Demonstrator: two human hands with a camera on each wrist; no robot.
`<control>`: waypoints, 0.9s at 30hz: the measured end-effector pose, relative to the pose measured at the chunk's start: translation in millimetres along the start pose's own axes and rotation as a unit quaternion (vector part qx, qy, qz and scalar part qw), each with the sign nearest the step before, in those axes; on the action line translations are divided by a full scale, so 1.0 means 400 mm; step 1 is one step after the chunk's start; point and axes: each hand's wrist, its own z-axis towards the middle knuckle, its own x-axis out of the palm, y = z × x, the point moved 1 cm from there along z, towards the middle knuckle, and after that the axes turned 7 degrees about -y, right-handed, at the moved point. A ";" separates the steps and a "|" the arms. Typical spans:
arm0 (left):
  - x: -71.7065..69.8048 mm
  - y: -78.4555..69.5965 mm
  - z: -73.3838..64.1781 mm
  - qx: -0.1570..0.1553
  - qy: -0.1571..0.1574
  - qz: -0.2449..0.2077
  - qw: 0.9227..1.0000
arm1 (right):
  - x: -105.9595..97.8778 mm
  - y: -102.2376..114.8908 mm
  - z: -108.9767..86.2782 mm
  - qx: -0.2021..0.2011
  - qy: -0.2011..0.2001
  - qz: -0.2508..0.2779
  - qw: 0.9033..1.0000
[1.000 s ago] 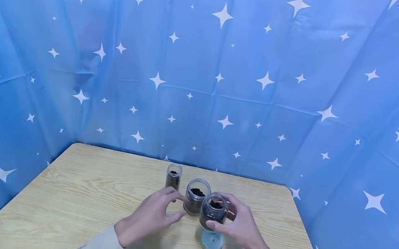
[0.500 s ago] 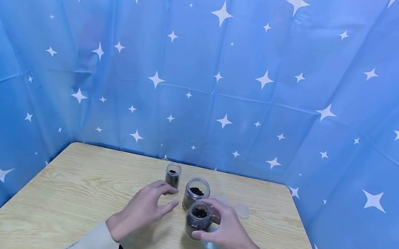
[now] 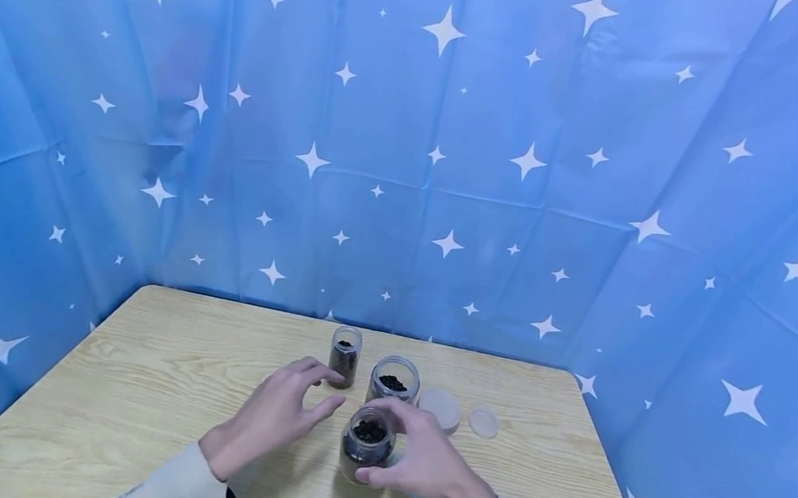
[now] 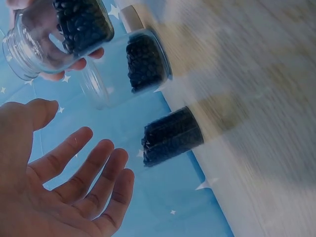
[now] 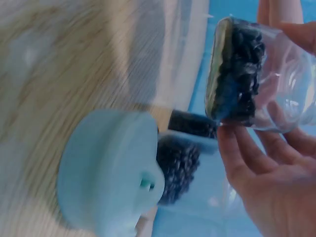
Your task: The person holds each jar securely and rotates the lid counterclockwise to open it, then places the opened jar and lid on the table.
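My right hand (image 3: 427, 463) grips a clear glass jar (image 3: 366, 451), partly filled with dark bean-like pieces, and holds it upright above the table. In the right wrist view the fingers lie along one side of this jar (image 5: 242, 74) and the thumb on the other. My left hand (image 3: 275, 409) hovers to its left, fingers spread and slightly bent, holding nothing. Behind the held jar stands a wider open glass jar (image 3: 392, 384) with similar contents, partly covered by the right hand. A narrow open glass jar (image 3: 344, 360) stands just past the left fingertips.
On the wooden table (image 3: 146, 384), a pale round lid (image 3: 440, 408) and a small clear disc (image 3: 484, 422) lie right of the jars. A light blue lid (image 5: 108, 173) shows close up in the right wrist view. A blue star-patterned curtain (image 3: 411, 158) hangs behind.
My right hand has carried the held jar leftward and a little toward me, uncovering the pale lid and clear disc. The left hand has drawn back slightly to the left.
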 end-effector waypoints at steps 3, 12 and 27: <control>-0.004 0.008 -0.002 -0.009 0.003 0.007 1.000 | 0.017 0.011 0.013 -0.002 0.003 -0.015 1.000; -0.031 0.031 0.005 -0.011 -0.013 0.015 1.000 | 0.056 0.025 0.045 -0.011 0.001 -0.074 0.997; -0.049 0.054 0.005 -0.023 0.001 0.011 1.000 | 0.094 0.013 0.057 -0.008 0.009 -0.100 0.995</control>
